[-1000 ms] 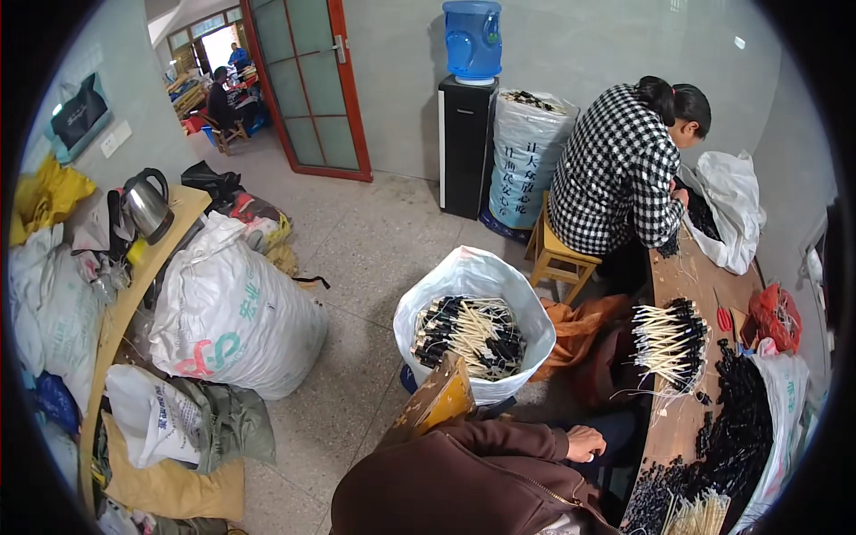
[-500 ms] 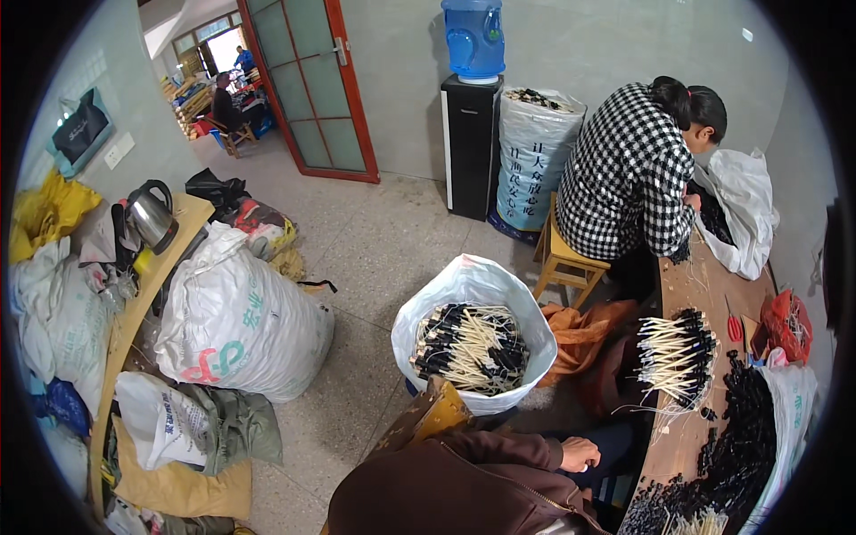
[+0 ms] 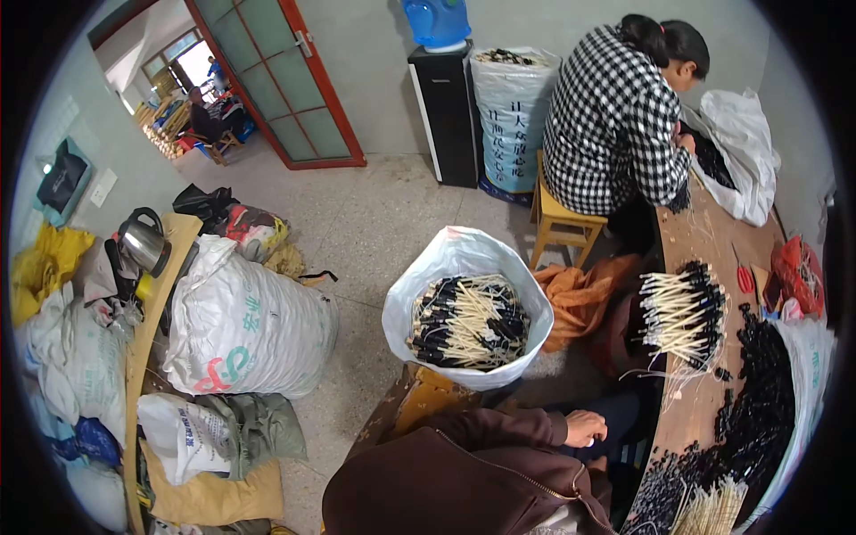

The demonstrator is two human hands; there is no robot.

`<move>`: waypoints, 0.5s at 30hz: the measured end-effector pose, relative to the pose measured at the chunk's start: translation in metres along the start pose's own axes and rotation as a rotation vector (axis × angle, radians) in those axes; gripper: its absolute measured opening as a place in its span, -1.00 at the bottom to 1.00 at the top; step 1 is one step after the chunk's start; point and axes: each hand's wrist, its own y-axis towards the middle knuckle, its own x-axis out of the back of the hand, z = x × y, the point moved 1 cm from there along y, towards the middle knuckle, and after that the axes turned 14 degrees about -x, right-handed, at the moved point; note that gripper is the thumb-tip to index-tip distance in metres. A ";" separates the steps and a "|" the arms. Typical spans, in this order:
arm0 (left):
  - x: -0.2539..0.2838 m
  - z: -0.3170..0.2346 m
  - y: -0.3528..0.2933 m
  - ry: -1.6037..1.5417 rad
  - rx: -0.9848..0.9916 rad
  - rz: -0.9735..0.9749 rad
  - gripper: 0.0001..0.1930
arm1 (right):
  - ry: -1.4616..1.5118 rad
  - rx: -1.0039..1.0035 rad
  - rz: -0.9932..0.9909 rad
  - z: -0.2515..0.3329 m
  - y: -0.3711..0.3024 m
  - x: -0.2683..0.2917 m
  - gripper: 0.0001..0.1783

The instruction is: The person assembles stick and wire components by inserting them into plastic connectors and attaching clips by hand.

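Note:
My left hand point(image 3: 584, 428), at the end of a brown jacket sleeve, rests over my dark trousers beside the table edge. Its fingers are curled around a small white thing whose kind I cannot make out. Just below it, a skin-coloured patch point(image 3: 596, 465) may be part of my right hand, mostly hidden by the jacket. On the table to the right lies a stack of pale thin sticks with black ends and white strings point(image 3: 682, 312). Nearer me are a heap of small black pieces point(image 3: 758, 392) and a bunch of pale sticks point(image 3: 711, 506).
An open white sack point(image 3: 406, 303) of similar sticks stands ahead. A co-worker in a checked jacket point(image 3: 597, 116) sits on a wooden stool point(image 3: 566, 234), hands at the table point(image 3: 713, 241). Red-handled scissors point(image 3: 744, 278) lie there. Full sacks point(image 3: 259, 321) and a kettle point(image 3: 145, 242) are left.
My view has turned and tilted, so the room sits differently in the picture. The left hand stays curled over my lap, and the sticks on the table look the same.

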 end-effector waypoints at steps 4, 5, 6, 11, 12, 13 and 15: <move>0.008 -0.008 0.006 -0.034 0.064 0.042 -0.76 | 0.011 -0.014 -0.050 -0.001 -0.003 -0.001 -0.59; 0.008 -0.008 0.007 -0.039 0.065 0.048 -0.76 | -0.008 -0.034 -0.034 -0.003 -0.006 0.003 -0.59; 0.008 -0.008 0.005 -0.091 0.097 0.011 -0.76 | -0.030 -0.041 -0.010 0.010 -0.016 0.009 -0.60; 0.007 -0.006 0.006 -0.133 0.136 -0.049 -0.77 | 0.130 -0.035 0.033 0.021 -0.028 0.011 -0.64; 0.007 -0.006 0.007 -0.123 0.135 -0.040 -0.78 | 0.181 -0.023 0.042 0.020 -0.027 0.011 -0.65; 0.003 -0.003 0.007 -0.124 0.137 -0.053 -0.79 | 0.123 -0.012 0.024 0.018 -0.025 0.009 -0.67; 0.004 -0.004 0.008 -0.127 0.144 -0.069 -0.80 | 0.052 0.016 0.009 0.018 -0.017 0.007 -0.72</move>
